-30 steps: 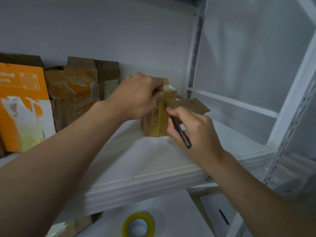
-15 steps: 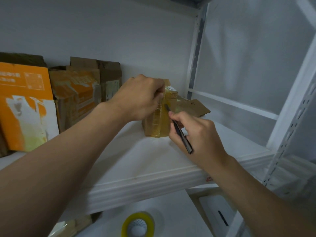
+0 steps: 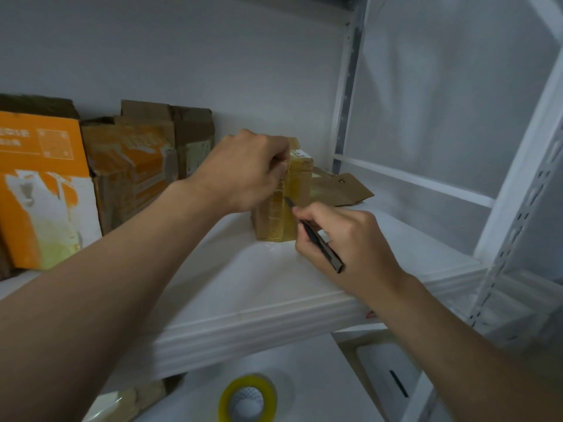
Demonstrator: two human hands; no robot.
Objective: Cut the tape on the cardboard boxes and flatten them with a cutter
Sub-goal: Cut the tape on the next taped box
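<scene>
We see our left hand [image 3: 246, 172] curled over the top of the small tape-wrapped cardboard box [image 3: 300, 181], fingers bent tight against its upper edge, while our right hand [image 3: 350, 236] grips the black cutter [image 3: 322, 245] like a pen, its tip touching the box's taped front seam about halfway up. The box stands upright on the white shelf [image 3: 243, 284], with a flat piece of cardboard [image 3: 344, 187] lying just behind it. Farther left we find orange-printed boxes [image 3: 131, 166] leaning at the wall, and below the shelf a yellow tape roll [image 3: 248, 397].
</scene>
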